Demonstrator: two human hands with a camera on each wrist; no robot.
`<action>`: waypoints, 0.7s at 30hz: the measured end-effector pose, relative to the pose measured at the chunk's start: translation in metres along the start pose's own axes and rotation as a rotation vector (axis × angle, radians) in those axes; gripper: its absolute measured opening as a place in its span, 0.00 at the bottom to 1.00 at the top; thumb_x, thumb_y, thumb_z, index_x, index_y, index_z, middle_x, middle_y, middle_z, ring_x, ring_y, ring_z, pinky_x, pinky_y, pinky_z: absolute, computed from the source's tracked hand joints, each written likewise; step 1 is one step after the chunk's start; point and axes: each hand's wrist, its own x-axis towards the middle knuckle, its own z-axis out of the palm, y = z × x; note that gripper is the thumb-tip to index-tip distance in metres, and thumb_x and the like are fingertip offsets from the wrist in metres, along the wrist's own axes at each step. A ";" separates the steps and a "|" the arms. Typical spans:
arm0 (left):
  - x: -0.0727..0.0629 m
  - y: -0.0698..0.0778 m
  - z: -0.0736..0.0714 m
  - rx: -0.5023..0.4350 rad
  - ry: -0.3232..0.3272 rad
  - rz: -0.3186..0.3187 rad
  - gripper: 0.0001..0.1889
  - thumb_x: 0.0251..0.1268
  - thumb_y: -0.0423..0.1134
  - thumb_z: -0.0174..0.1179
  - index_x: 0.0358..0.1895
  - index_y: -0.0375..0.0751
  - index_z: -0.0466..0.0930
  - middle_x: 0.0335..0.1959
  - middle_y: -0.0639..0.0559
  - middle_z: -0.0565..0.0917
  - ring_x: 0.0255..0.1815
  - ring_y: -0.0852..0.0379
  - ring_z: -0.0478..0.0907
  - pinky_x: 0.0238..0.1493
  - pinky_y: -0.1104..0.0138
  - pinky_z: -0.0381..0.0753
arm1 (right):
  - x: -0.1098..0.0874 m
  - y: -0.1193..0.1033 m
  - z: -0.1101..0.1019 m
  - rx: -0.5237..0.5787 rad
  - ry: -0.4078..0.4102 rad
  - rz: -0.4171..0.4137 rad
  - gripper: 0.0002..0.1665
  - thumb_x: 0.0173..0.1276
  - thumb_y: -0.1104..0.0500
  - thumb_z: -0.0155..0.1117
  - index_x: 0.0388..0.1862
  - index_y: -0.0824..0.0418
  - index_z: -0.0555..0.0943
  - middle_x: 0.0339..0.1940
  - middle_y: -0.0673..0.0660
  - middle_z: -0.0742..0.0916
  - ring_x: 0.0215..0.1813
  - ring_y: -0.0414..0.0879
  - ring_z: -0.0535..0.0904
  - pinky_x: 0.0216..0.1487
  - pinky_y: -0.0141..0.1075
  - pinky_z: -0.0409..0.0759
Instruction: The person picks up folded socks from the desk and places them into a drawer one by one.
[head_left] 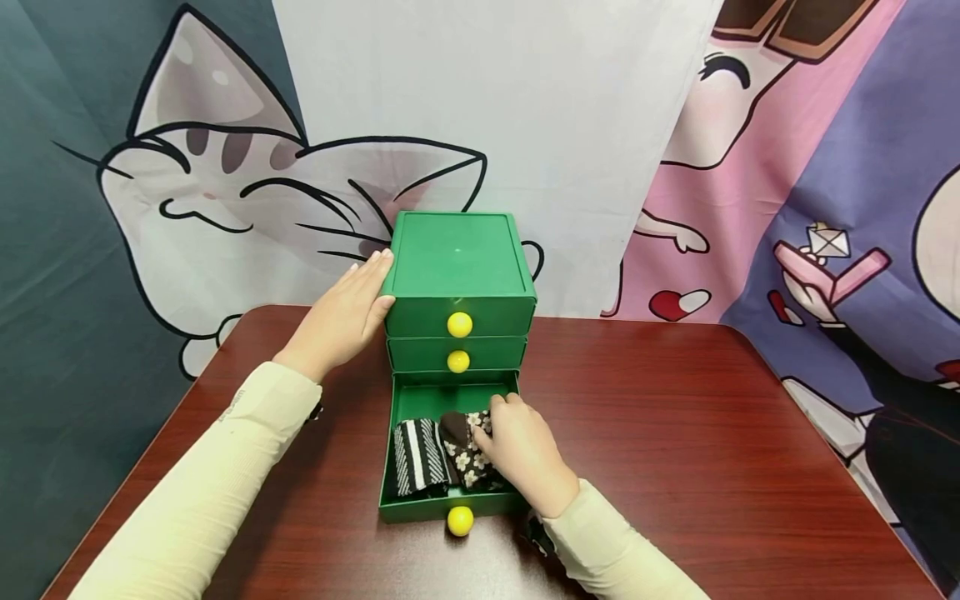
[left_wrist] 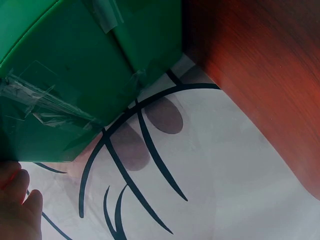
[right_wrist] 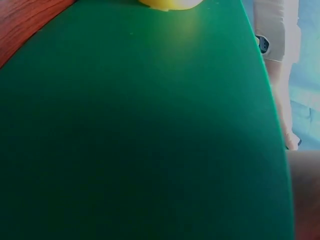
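Observation:
A small green drawer chest (head_left: 459, 250) with yellow knobs stands on the table, its bottom drawer (head_left: 420, 400) pulled out. Inside lie a folded black-and-white striped sock (head_left: 420, 454) on the left and a folded dark brown sock with white flowers (head_left: 461, 454) on the right. My right hand (head_left: 528, 454) reaches over the drawer's right side and holds the flowered sock, thumb on top of it; the fingertips are partly hidden. My left hand (head_left: 341, 312) lies with straight fingers along the chest's upper left side. Its fingertips (left_wrist: 20, 182) show below the chest in the left wrist view.
The upper drawers (head_left: 420, 354) are closed. A dark red wooden table (head_left: 675, 433) carries the chest, close to the back edge. Cartoon-printed cloth (head_left: 570, 125) hangs behind. In the right wrist view the drawer's green front (right_wrist: 150, 125) fills most of the picture, under a yellow knob (right_wrist: 172, 4).

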 end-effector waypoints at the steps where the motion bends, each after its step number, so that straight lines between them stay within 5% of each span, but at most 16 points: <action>1: 0.000 0.000 0.000 0.000 0.002 0.001 0.30 0.83 0.40 0.45 0.78 0.26 0.52 0.79 0.35 0.59 0.81 0.40 0.53 0.81 0.49 0.49 | 0.000 0.000 0.001 -0.010 -0.006 0.000 0.17 0.61 0.56 0.77 0.32 0.67 0.80 0.28 0.59 0.80 0.25 0.54 0.81 0.28 0.44 0.85; 11: 0.000 -0.001 0.001 -0.009 0.012 -0.001 0.30 0.83 0.39 0.46 0.78 0.26 0.52 0.79 0.35 0.59 0.81 0.40 0.53 0.81 0.50 0.48 | -0.003 0.001 0.009 -0.053 0.103 -0.094 0.16 0.57 0.59 0.81 0.34 0.65 0.82 0.28 0.57 0.76 0.28 0.50 0.78 0.27 0.40 0.84; 21: 0.000 -0.001 0.002 -0.013 0.013 0.002 0.30 0.83 0.40 0.46 0.78 0.26 0.52 0.79 0.35 0.59 0.81 0.41 0.53 0.81 0.50 0.48 | -0.004 0.005 -0.002 0.185 0.045 -0.086 0.07 0.64 0.61 0.74 0.38 0.61 0.85 0.30 0.53 0.82 0.30 0.45 0.79 0.30 0.36 0.81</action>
